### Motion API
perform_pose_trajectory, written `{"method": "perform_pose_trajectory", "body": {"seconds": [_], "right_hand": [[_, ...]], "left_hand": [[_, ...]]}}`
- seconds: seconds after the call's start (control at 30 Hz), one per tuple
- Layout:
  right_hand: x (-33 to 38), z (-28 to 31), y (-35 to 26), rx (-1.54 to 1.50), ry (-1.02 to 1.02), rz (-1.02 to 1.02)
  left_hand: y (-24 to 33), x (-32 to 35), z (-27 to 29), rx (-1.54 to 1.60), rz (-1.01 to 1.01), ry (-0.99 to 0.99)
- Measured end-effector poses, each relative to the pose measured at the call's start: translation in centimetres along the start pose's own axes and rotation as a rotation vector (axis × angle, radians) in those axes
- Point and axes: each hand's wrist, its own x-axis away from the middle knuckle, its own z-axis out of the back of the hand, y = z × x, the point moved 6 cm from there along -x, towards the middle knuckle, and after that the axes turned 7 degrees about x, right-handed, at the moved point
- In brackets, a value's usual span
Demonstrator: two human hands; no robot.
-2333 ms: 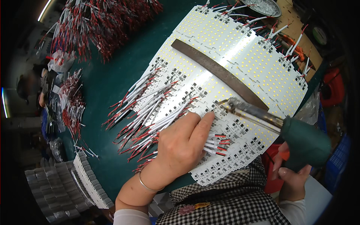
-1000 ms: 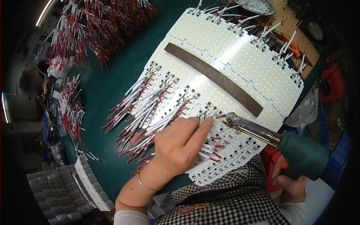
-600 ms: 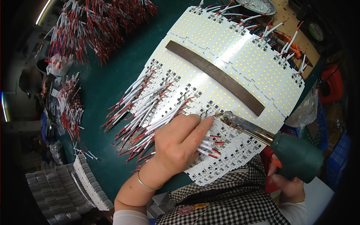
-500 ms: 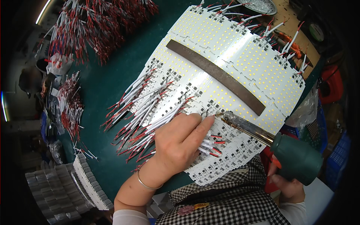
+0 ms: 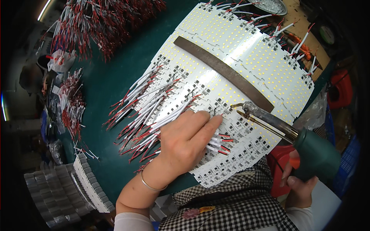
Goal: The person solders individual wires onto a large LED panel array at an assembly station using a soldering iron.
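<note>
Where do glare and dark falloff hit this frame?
Head view: glare streaks the white LED boards on both sides of the dark bar; head view: the light tube at upper left looks blown out; head view: corners fall to black.

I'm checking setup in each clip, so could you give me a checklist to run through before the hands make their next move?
1. Right hand around the green handle of the soldering tool: ok.
2. Left hand closed on white wires, their ends sticking out beside it: ok.
3. Tip apart from the left fingertips: ok, a gap shows between them.
4. Tip touching the circuit boards: cannot tell from this angle.
5. Curved brown bar lying across the boards: ok.
6. Wires at the boards' left side lying neatly parallel: not ok, they fan out and overlap.
</note>
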Motion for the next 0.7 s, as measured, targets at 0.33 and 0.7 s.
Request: {"method": "perform_pose_trajectory", "body": {"seconds": [0.33, 0.7], "right_hand": [[0.8, 1.9, -0.2, 0.052, 0.043, 0.163], [3.5, 4.1, -1.7, 0.210, -0.149, 0.451]], "left_hand": [[0.8, -0.1, 0.5, 0.027, 0.022, 0.005], [4.8, 4.4, 5.2, -0.026, 0.317, 0.063]]}}
